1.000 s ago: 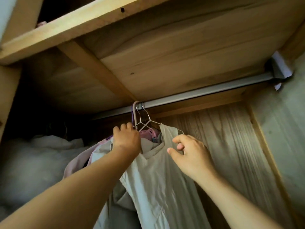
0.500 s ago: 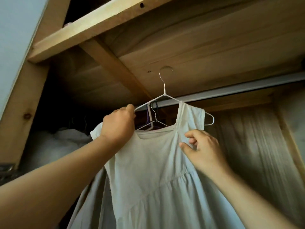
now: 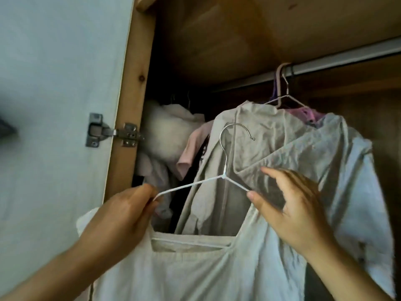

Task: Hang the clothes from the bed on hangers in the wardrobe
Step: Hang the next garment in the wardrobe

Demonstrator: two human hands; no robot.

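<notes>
White wire is what we are gripping: the hanger (image 3: pixel 223 177) is sitting off the rail (image 3: pixel 338 61), below and left of it, its hook free in the air. Our left hand (image 3: pixel 121 216) is curling round the hanger's left shoulder, bunching the pale dress (image 3: pixel 195 268) there. Our right hand (image 3: pixel 297 205) is pinching the hanger's right arm, fingers spread over the strap. The dress is hanging beneath the hanger, in front of the grey garments (image 3: pixel 271 135) already dangling from the rail. Left of the rail, the door hinge (image 3: pixel 112 133) is showing.
</notes>
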